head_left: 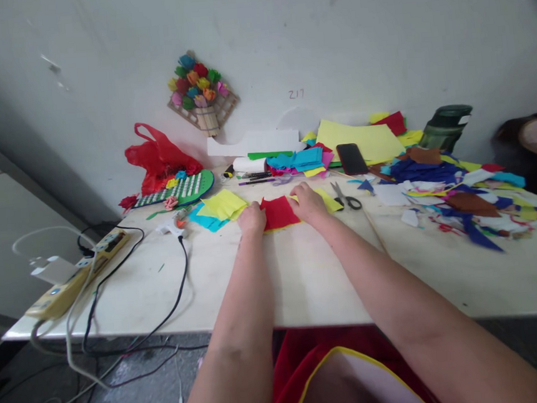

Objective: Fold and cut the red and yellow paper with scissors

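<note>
A red paper square (279, 212) lies on the pale table (303, 280), on top of a yellow sheet whose edge shows beneath it. My left hand (252, 218) rests on the square's left edge with fingers curled down onto it. My right hand (308, 203) presses on its right edge, fingers bent over the paper. Yellow-green paper squares (224, 204) sit over blue ones (203, 220) just left of my left hand. Black-handled scissors (346, 196) lie right of my right hand.
A heap of coloured paper scraps (456, 194) covers the right side. A phone (352, 158) leans on yellow sheets at the back. A power strip (75, 278) with cables lies at the left edge. A red bag (159, 158) and a green bottle (445, 126) stand by the wall.
</note>
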Demonstrator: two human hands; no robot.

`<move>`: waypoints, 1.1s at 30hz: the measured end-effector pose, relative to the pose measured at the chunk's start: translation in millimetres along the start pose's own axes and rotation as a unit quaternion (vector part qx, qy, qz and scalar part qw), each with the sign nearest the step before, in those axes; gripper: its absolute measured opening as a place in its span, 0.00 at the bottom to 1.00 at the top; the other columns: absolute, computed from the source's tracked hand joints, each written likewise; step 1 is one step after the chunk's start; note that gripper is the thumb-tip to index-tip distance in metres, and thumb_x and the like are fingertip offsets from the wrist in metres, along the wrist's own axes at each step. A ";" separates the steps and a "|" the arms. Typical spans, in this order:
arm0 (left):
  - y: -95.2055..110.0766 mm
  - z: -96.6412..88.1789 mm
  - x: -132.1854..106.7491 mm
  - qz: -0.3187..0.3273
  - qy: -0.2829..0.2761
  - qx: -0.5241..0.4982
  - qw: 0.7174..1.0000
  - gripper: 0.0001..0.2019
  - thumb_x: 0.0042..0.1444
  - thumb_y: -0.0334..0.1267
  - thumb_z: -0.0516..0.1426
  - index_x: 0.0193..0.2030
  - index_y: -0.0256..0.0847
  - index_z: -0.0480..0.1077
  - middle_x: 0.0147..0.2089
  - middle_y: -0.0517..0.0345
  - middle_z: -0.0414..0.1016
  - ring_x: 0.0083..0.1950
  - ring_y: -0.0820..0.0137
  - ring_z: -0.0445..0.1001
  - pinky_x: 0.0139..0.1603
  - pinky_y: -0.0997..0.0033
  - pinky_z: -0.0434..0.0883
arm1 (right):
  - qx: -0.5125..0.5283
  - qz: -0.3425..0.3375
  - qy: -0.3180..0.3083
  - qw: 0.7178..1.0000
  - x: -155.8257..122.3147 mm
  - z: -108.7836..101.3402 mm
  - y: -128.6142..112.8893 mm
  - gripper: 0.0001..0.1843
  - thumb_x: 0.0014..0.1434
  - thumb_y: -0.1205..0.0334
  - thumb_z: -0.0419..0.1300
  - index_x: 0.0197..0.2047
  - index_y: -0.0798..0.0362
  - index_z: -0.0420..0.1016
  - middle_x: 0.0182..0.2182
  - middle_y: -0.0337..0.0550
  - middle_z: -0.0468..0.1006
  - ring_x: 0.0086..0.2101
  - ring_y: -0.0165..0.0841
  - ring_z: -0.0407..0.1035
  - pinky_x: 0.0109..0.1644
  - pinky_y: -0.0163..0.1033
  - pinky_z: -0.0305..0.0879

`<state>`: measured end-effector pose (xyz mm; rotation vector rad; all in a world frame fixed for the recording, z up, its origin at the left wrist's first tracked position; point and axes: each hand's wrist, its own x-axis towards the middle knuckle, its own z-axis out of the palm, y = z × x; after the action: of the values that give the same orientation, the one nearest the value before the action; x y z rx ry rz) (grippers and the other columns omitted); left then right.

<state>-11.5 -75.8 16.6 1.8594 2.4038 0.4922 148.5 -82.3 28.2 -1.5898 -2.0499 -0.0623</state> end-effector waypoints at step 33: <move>-3.0 -12.1 2.8 -0.026 -0.040 -0.058 0.997 0.27 0.56 0.55 0.41 0.39 0.38 0.73 0.43 0.44 0.75 0.46 0.60 0.72 0.43 0.67 0.65 | -0.048 -0.075 -0.247 0.965 -14.8 32.7 -33.7 0.34 0.61 0.51 0.36 0.66 0.59 0.42 0.65 0.42 0.39 0.63 0.38 0.33 0.63 0.48 0.32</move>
<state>-18.0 -76.4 27.6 1.7323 2.3132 0.5315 107.7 -94.0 3.4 -1.6225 -2.5823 0.2049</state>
